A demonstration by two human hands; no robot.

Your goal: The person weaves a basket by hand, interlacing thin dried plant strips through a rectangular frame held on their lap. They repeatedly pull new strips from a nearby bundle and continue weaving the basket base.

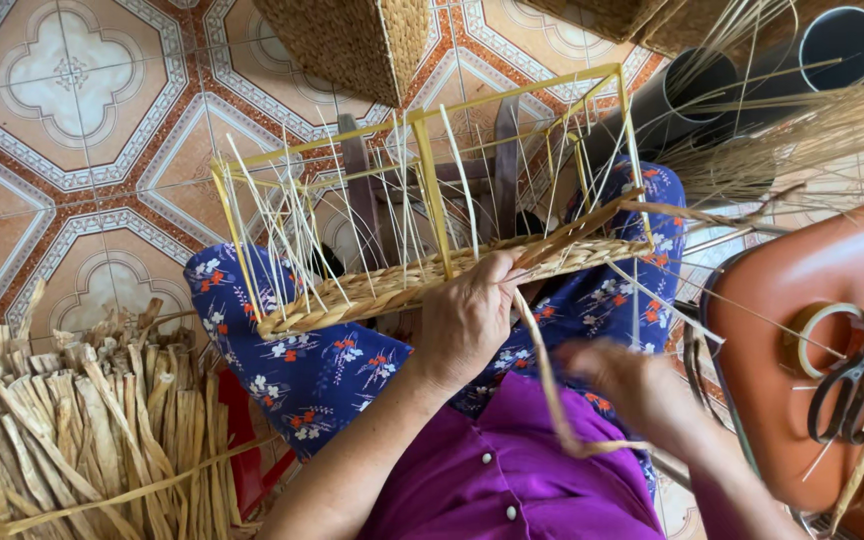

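A patterned tile floor (72, 120) carries a bundle of dried straw strips (82, 430) at lower left.

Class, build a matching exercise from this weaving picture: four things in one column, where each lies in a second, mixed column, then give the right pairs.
Things
1. scissors
2. bundle of dried straw
3. yellow wire frame
4. roll of tape

Places
A. on the person's lap, with woven band along its near edge
B. on the floor at lower left
C. on the orange seat, at the far right
D. on the orange seat, just left of the scissors

Pairs: 1-C, 2-B, 3-A, 4-D
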